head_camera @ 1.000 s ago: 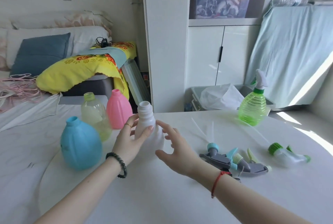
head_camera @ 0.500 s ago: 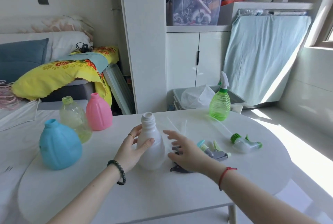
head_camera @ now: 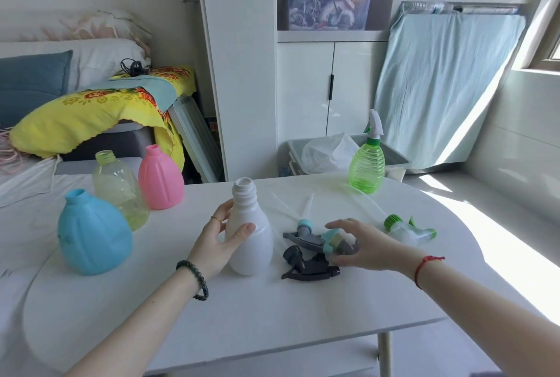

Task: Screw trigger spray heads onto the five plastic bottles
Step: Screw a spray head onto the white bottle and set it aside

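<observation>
My left hand (head_camera: pixel 218 240) grips an upright white bottle (head_camera: pixel 253 240) with an open neck at the table's middle. My right hand (head_camera: pixel 362 245) hovers spread over a pile of spray heads: a grey and teal head (head_camera: pixel 315 235) and a black head (head_camera: pixel 306 266) just right of the bottle. A green and white head (head_camera: pixel 406 228) lies further right. Blue (head_camera: pixel 94 234), clear yellowish (head_camera: pixel 119 188) and pink (head_camera: pixel 160 181) bottles stand open at the left. A green bottle (head_camera: pixel 367 167) at the back carries a spray head.
The white table (head_camera: pixel 272 316) ends in a rounded edge at the right, with bright sun on the floor beyond. A grey bin (head_camera: pixel 391 158) and white cupboard (head_camera: pixel 330 88) stand behind the table. Bedding with a yellow blanket (head_camera: pixel 91 113) lies at the left.
My right hand has moved right, away from the white bottle and onto the pile of spray heads. The black head has come into view. My left hand still holds the bottle.
</observation>
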